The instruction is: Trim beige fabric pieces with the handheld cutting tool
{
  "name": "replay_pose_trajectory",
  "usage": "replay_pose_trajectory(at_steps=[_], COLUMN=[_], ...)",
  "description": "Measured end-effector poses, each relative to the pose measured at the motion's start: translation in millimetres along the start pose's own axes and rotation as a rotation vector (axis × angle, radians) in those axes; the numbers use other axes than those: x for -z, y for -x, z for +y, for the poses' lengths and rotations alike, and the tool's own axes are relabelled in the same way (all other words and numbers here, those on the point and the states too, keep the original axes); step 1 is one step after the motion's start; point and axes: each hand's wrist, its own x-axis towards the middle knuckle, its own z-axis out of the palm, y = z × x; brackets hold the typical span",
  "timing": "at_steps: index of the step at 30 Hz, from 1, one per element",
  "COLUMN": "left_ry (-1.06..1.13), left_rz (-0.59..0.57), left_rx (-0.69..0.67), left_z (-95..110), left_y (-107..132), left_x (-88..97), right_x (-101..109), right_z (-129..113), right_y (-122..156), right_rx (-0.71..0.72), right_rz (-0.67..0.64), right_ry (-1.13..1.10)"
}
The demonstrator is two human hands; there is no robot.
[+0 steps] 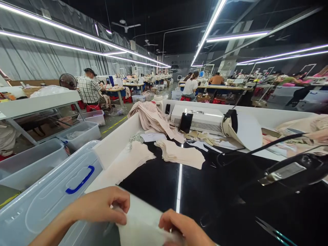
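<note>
Between my two hands, low in the head view, hangs a pale cream fabric piece (139, 227). My left hand (107, 206) pinches its upper left part between thumb and fingers. Fingers of my right hand (183, 227) are curled on its right side, slightly blurred, near the table's front edge. Beyond them, a stack of cream cut fabric pieces (181, 155) lies on the black tabletop (205, 191). Another cream stack (133, 160) rests along the left edge. Tweezers (273, 230) lie at the lower right.
A blue-handled plastic bin lid (51, 194) is at my left. Pink fabric strips (153, 116), a white vented machine (197, 119), a dark phone-like slab (186, 122) and a white cap (243, 130) line the back. A black device (294, 174) with a cable juts in from the right.
</note>
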Motion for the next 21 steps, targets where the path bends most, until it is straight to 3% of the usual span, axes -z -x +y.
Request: replay_pose_trajectory(at_steps=[4,8,12,16,21], left_ry=[0.216,0.348,0.41,0.396,0.31], left_rz=[0.028,0.087,0.164,0.214,0.265], left_rx=[-0.083,-0.251,-0.279,-0.275,-0.199], left_z=[16.5,50.8,86.8,108.5,111.4], left_y=[-35.4,-86.6,-143.8,-196.0,-241.7], left_x=[18.0,38.1,57.6,74.1,83.5], right_x=[40.8,90.1,137.9,172.0,196.0], right_z=[-0.5,9.2,19.3,28.7,40.4], right_y=[-9.2,-16.7,-29.2,-49.3,-82.0], right_rx=[0.044,0.055,0.037,0.033,0.024], right_rz=[0.222,0.474,0.683,0.791,0.889], right_ry=[-0.008,-0.05,-0.122,-0.115,-0.012])
